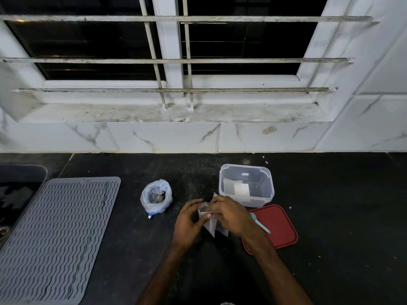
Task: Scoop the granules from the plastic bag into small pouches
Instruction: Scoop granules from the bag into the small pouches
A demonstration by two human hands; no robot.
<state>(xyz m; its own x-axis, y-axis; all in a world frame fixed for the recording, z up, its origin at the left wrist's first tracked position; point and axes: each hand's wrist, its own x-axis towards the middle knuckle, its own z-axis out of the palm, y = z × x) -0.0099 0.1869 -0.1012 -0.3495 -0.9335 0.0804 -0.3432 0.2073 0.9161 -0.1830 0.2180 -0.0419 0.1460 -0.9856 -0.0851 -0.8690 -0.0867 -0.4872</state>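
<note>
A clear plastic bag (156, 197) with dark granules inside stands open on the black counter, its rim rolled down. To its right my left hand (187, 223) and my right hand (231, 215) both pinch the mouth of a small clear pouch (208, 220), held just above the counter. A second flat pouch (224, 232) lies partly under my right hand. A teal scoop (262, 225) rests on a red lid (279, 227), its bowl partly hidden by my right wrist.
A clear plastic container (267, 179) holding a few flat pouches stands behind my hands. A grey ribbed mat (55, 234) covers the left of the counter (341, 216). A tiled wall and barred window rise behind.
</note>
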